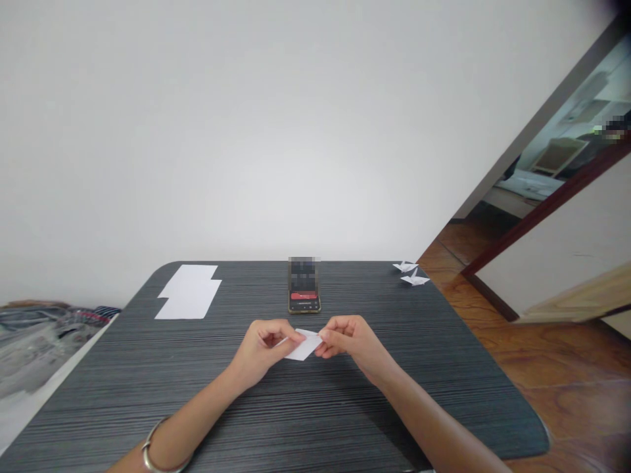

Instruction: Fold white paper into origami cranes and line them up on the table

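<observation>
A small piece of folded white paper (303, 347) is held between my two hands, over the middle of the table. My left hand (267, 346) pinches its left side between thumb and fingers. At the right corner, my right hand (346, 338) grips the paper with thumb and forefinger, the other fingers curled beneath. The parts of the paper under my fingertips are hidden. Just beyond my hands a phone (304, 289) lies on the table with its screen lit. A metal bangle (150, 453) circles my left wrist.
White paper sheets (188, 299) overlap at the back left of the dark, grained table (246, 427). Two folded paper cranes (415, 280) sit at the back right corner. A pale wall (296, 131) rises behind the table. Plastic-wrapped items (44, 348) lie beyond the left edge.
</observation>
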Demonstrator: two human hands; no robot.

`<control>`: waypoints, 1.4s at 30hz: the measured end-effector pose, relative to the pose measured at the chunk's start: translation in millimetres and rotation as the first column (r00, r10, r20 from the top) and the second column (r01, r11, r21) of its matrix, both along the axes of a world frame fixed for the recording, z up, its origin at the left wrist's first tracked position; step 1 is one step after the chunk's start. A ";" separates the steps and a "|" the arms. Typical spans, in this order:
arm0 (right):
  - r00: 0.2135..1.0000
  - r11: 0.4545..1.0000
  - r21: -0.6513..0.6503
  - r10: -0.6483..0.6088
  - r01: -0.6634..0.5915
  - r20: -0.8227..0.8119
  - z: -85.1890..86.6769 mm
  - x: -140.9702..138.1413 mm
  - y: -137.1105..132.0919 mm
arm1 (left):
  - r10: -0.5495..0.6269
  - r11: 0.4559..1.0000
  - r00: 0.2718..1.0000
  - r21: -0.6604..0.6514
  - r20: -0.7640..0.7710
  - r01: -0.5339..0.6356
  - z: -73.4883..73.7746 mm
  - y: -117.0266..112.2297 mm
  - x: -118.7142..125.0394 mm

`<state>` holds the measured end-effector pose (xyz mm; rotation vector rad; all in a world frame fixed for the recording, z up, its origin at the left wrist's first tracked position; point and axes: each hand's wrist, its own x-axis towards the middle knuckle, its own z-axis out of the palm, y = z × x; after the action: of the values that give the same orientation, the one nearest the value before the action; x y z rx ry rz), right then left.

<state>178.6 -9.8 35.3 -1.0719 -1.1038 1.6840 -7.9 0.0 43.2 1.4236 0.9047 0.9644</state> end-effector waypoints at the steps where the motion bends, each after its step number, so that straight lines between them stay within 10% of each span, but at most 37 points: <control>1: 1.000 1.000 -0.009 0.005 -0.005 0.002 -0.8 -0.3 0.1 | -0.001 1.000 1.000 0.015 -0.014 0.001 -0.6 -0.1 -0.2; 26: 0.996 0.994 -0.059 0.091 -0.090 0.020 2.0 3.3 -1.2 | -0.064 0.998 0.997 0.021 -0.040 0.065 -2.3 2.0 -3.3; 42: 0.995 0.994 0.107 -0.020 0.009 0.100 -6.5 -1.9 -2.4 | -0.001 0.968 0.995 -0.250 0.097 0.025 -1.9 2.6 -0.2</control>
<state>176.7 -12.2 28.7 -1.1045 -1.2335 1.5556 -8.1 2.6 41.3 1.1576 0.9105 0.8668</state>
